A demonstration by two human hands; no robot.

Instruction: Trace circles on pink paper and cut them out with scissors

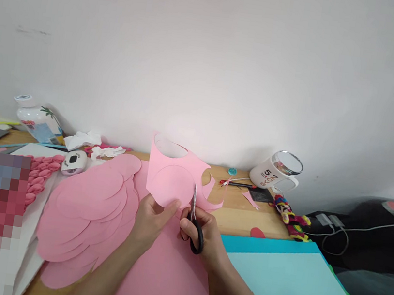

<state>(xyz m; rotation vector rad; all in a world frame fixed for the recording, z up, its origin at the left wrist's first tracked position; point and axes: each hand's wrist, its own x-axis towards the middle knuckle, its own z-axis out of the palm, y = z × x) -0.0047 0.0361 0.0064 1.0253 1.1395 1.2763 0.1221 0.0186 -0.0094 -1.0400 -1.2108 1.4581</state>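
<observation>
My left hand point(152, 222) pinches the lower edge of a pink paper sheet point(156, 164) and holds it up off the table. A round outline shows on the sheet, and curved openings are cut along its top and right side. In my right hand point(206, 234) is a pair of scissors point(198, 238) with black handles, its blades pointing up against the paper at the right of the round outline. Thin strips of the sheet hang off to the right. Below both hands lies a larger pink sheet point(163, 279).
Pink paper circles point(90, 201) lie piled on the left. Blue sheets point(281, 281) are at the right. Behind stand a white mug point(270, 172) and a plastic bottle point(39, 120) near the wall. A small doll point(291, 219) lies by the table's right edge.
</observation>
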